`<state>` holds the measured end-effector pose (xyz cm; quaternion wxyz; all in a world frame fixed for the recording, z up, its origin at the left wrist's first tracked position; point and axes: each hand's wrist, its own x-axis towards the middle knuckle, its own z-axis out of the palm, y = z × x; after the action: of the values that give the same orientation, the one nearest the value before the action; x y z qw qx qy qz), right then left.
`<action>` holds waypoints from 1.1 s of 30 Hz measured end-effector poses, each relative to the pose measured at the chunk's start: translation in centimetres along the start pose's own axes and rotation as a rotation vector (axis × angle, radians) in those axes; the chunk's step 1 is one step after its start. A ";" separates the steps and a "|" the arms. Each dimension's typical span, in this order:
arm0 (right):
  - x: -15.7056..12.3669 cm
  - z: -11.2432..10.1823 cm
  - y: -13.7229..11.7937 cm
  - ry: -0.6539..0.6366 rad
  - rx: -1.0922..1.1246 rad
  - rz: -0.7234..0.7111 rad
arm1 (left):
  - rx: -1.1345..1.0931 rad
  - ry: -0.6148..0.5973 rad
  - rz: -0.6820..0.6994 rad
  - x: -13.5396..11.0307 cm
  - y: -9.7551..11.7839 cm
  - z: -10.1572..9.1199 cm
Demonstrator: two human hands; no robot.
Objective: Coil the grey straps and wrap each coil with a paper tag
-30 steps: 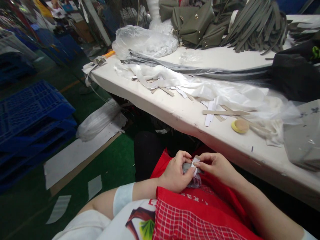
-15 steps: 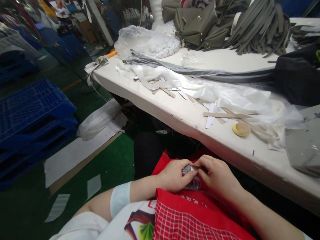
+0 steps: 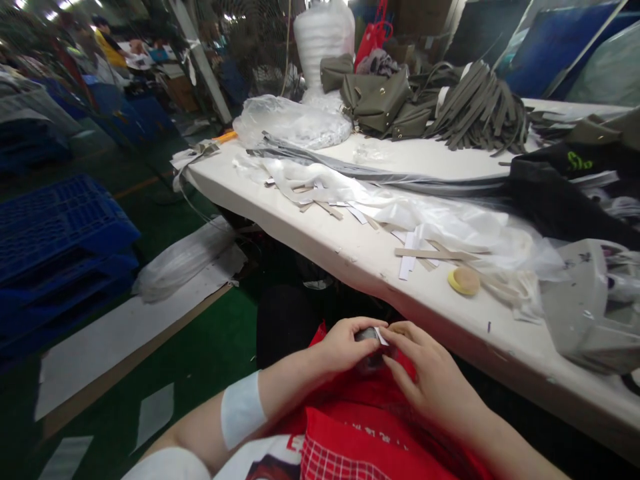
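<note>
Both hands meet over my lap, just below the white table's front edge (image 3: 350,257). My left hand (image 3: 345,347) is closed round a small grey piece (image 3: 369,335) with a white tab of paper on it. My right hand (image 3: 423,373) pinches that same piece from the right, fingertips touching the white tab. A red bag (image 3: 380,427) lies across my lap beneath the hands. Most of the grey piece is hidden by my fingers.
On the table lie clear plastic sheeting (image 3: 440,217), paper strips (image 3: 430,253), a round yellow tape roll (image 3: 464,281), grey straps and olive bags (image 3: 380,100), dark fabric (image 3: 560,193) and a grey bag (image 3: 585,307). Blue pallets (image 3: 55,240) stand on the green floor to the left.
The head camera has tilted up, showing more of the far table. Both hands stay together on the grey piece, with the white tab now pressed lower between the fingers.
</note>
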<state>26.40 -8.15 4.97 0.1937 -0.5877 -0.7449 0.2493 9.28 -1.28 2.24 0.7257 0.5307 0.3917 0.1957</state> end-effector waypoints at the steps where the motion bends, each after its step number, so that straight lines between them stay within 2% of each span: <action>1: -0.2 0.3 -0.1 0.044 -0.057 -0.026 | -0.095 0.024 -0.014 0.5 0.1 -0.1; 3: -0.4 1.2 -0.2 0.143 -0.164 -0.050 | -0.239 0.070 -0.028 1.2 0.4 0.1; 6: -0.8 2.1 -0.5 0.249 -0.249 -0.066 | -0.280 0.080 -0.023 1.8 1.0 0.8; 9: -1.5 1.0 -0.2 0.282 -0.232 -0.083 | -0.297 0.020 -0.066 1.6 1.4 1.2; 11: -2.5 -1.3 1.1 0.386 -0.218 -0.053 | -0.306 -0.002 -0.097 1.5 1.4 0.9; 13: -4.2 -4.7 3.5 0.628 -0.283 0.055 | -0.302 -0.008 -0.136 1.6 1.2 0.4; 15: -6.4 -8.5 6.8 0.910 -0.403 0.224 | -0.299 -0.004 -0.147 1.8 0.8 0.0; 17: -8.8 -11.9 10.6 1.094 -0.475 0.426 | -0.293 -0.003 -0.135 1.9 0.3 0.1; 18: -9.7 -13.2 12.4 1.115 -0.453 0.540 | -0.285 -0.007 -0.128 1.9 0.1 0.3; 20: -10.8 -14.9 15.7 1.035 -0.163 0.718 | -0.266 -0.021 -0.120 1.8 -0.2 0.8; 23: -11.1 -15.6 18.4 0.980 0.225 0.759 | -0.255 -0.032 -0.118 1.6 -0.3 1.7; 25: -11.0 -15.3 18.6 1.020 0.293 0.721 | -0.245 -0.034 -0.120 1.5 -0.2 2.0; 28: -11.6 -14.5 17.4 1.139 0.302 0.651 | -0.213 -0.051 -0.115 1.2 0.1 2.3; 30: -12.4 -13.7 16.2 1.188 0.282 0.675 | -0.215 -0.070 -0.112 1.1 0.3 2.5; 33: -13.3 -12.1 15.1 1.132 0.394 0.783 | -0.232 -0.078 -0.121 1.1 0.4 2.9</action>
<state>48.33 -16.54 5.71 0.5492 -0.8053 -0.2056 0.0874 12.24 -2.21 2.57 0.8074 0.4259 0.3691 0.1747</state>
